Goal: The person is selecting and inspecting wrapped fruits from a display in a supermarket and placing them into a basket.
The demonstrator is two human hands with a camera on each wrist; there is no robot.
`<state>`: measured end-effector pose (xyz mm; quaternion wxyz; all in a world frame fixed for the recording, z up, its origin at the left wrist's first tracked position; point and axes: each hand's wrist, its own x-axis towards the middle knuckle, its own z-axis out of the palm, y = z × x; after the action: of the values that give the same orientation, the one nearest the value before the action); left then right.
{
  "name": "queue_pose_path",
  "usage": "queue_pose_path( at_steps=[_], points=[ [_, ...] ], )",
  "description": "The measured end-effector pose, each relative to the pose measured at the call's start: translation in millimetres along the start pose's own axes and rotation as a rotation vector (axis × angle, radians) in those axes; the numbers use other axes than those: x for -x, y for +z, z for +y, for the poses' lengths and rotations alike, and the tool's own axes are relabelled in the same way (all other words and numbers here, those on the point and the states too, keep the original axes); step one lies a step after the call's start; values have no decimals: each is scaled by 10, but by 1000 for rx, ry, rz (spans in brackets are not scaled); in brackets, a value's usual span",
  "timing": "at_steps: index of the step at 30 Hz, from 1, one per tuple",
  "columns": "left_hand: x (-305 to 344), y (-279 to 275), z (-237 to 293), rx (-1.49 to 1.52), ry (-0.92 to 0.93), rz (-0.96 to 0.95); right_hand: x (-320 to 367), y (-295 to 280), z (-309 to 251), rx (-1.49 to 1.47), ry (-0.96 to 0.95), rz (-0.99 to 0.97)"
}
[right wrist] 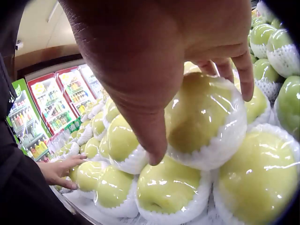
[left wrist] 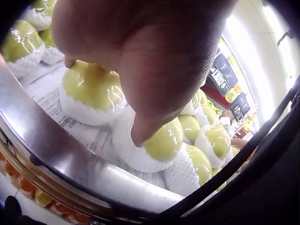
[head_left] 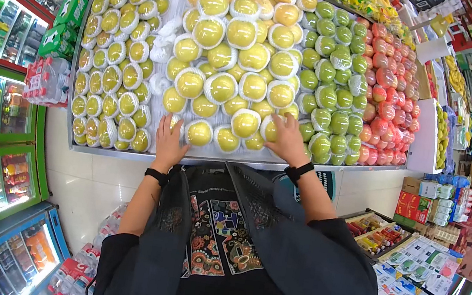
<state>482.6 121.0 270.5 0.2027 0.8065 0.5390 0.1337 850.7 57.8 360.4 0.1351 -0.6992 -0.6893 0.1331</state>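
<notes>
My right hand (head_left: 288, 142) grips a round yellow-green pear (right wrist: 204, 117) in a white foam net and clear film, at the front of a stacked pile. In the right wrist view its thumb lies along the near side and its fingers reach round the far side. My left hand (head_left: 170, 145) rests at the tray's front left, fingers fairly straight and spread. In the left wrist view its fingertips touch the top of one pear (left wrist: 93, 89), and the thumb tip lies against the foam net of another pear (left wrist: 165, 143). Several wrapped pears sit between the hands.
A metal-rimmed display tray (head_left: 107, 151) holds the fruit. Smaller wrapped yellow fruit (head_left: 113, 77) fill its left side; green fruit (head_left: 323, 121) and red fruit (head_left: 383, 111) stand to the right. Crumpled foam nets (head_left: 163, 51) lie left of the pile. Drink coolers (head_left: 4, 82) line the left.
</notes>
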Motion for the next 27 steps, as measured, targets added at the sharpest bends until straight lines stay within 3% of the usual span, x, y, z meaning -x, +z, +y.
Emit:
queue_pose_path(
  at_steps=[4,8,10,14,17,19,24,27],
  points=[
    [69,74,-43,13,6,30,-27,171,69,7,44,-16],
    [85,65,-8,7,-20,25,-135,-270,-26,3,66,-54],
    [64,95,-13,10,-16,7,-267,-505,5,40,-12,196],
    [30,183,-46,-3,1,70,-1204,-895,31,-4,-185,405],
    [93,123,-77,0,-14,77,-1913,-763,114,24,-229,407],
    [139,107,-43,5,-41,84,-2231,-621,180,73,-178,287],
    [253,109,35,51,-26,30,-2303,-395,295,17,-167,133],
    [199,113,42,88,-25,40,-2211,-488,354,10,-183,165]
  ],
)
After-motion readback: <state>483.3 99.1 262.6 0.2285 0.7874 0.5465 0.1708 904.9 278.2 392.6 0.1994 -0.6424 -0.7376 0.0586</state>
